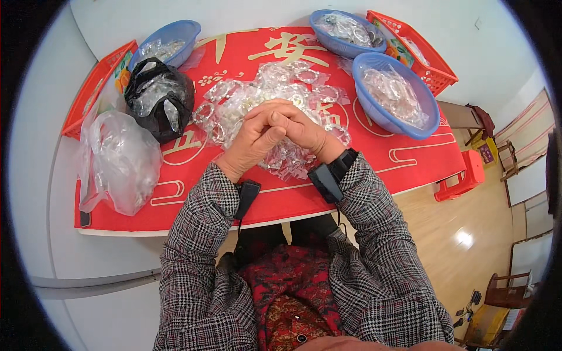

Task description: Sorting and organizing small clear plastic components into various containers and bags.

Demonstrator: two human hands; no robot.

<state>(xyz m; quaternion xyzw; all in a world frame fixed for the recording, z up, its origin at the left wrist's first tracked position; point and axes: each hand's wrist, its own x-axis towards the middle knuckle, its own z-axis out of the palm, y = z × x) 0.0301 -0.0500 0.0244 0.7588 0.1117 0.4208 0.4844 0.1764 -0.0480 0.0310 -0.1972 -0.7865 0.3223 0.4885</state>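
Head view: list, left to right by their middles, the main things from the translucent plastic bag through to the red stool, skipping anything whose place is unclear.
Translucent plastic bag → black plastic bag → heap of clear packets → front right blue basin → red stool.

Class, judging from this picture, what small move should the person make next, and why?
Probably part the left grip from the right grip: they are clasped together over the pile of clear packets, no packet shows in either, and neither seems free to pick one up.
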